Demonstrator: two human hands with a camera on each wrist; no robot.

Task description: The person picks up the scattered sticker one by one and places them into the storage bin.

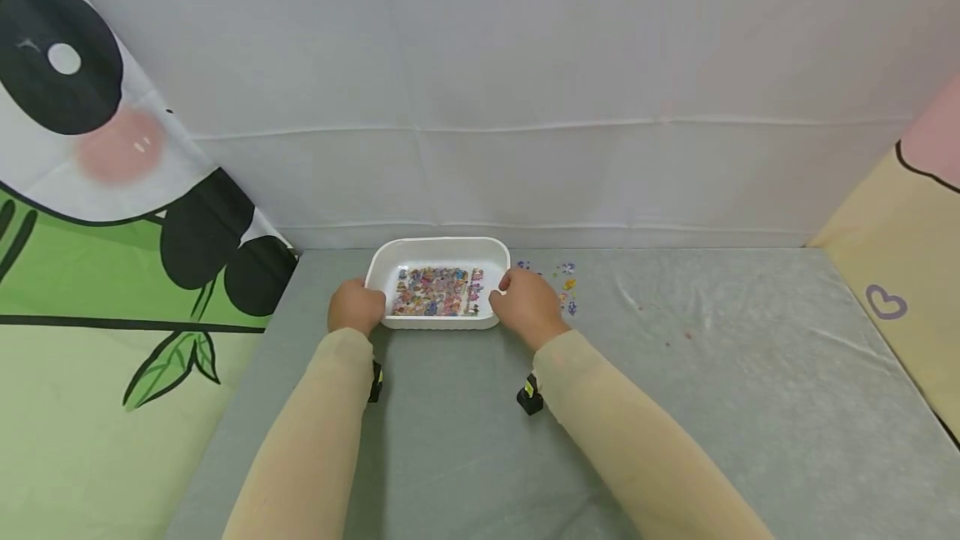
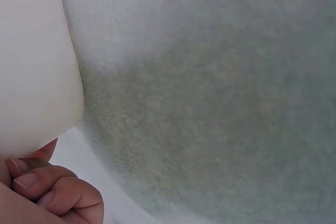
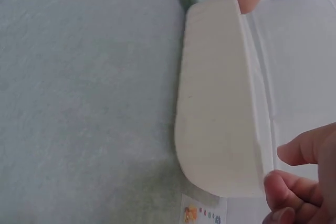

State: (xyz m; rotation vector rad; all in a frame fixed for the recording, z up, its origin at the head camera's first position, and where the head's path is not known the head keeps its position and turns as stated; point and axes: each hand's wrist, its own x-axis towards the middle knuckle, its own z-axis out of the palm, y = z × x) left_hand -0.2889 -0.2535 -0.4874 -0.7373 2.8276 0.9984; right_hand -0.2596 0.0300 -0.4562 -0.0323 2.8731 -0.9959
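A white plastic tray (image 1: 448, 322) with rounded corners stands near the back edge of the grey-covered table. In it lies a patch of small, colourful cartoon-like stickers (image 1: 435, 290), with a narrow strip apart on the right. My left hand (image 1: 356, 307) grips the tray's left end; its curled fingers (image 2: 79, 195) show under the tray in the left wrist view. At the right end, my right hand (image 1: 528, 305) holds the rim. Its thumb is over the inner side and its index fingertip at the outer corner in the right wrist view.
A sheet with small coloured stickers (image 1: 568, 283) lies right of the tray, partly hidden behind my right hand. White cloth (image 1: 525, 90) hangs just behind the table. Printed cartoon cloths border the left and right. Tiny specks (image 1: 688, 334) dot the grey cover (image 1: 712, 407).
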